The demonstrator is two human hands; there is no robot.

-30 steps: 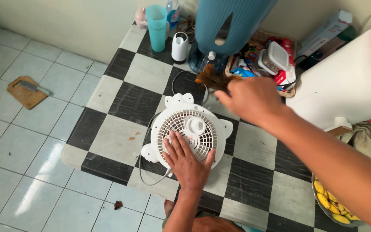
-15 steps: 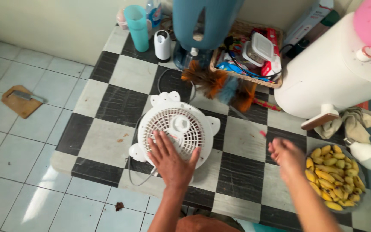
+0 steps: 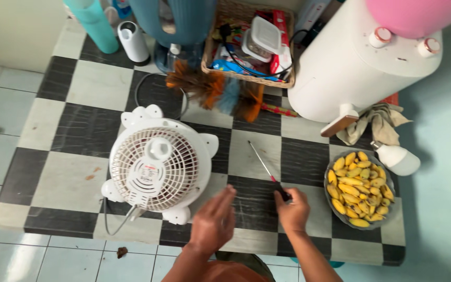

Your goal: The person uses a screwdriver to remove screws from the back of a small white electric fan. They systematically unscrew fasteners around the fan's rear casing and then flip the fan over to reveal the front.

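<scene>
A small white table fan (image 3: pixel 155 164) lies grille-up on the black-and-white checkered table (image 3: pixel 69 180). My left hand (image 3: pixel 214 222) hovers just right of the fan near the table's front edge, fingers apart, holding nothing. My right hand (image 3: pixel 292 211) is closed on the dark handle of a screwdriver (image 3: pixel 267 169), whose thin metal shaft lies on the table and points away to the upper left. A feather duster (image 3: pixel 215 91) with brown, orange and blue feathers lies behind the fan.
A grey bowl of small yellow bananas (image 3: pixel 358 188) sits at the right. Behind it stands a large white container (image 3: pixel 356 62) with a cloth (image 3: pixel 384 122) and a white bottle (image 3: pixel 398 159). A wicker basket (image 3: pixel 246 47), teal cup (image 3: pixel 92 23) and blue dispenser (image 3: pixel 176 21) line the back.
My left hand has lifted off the fan grille and moved right. My right hand left the feather duster on the table, swung to the front and closed on the screwdriver handle.
</scene>
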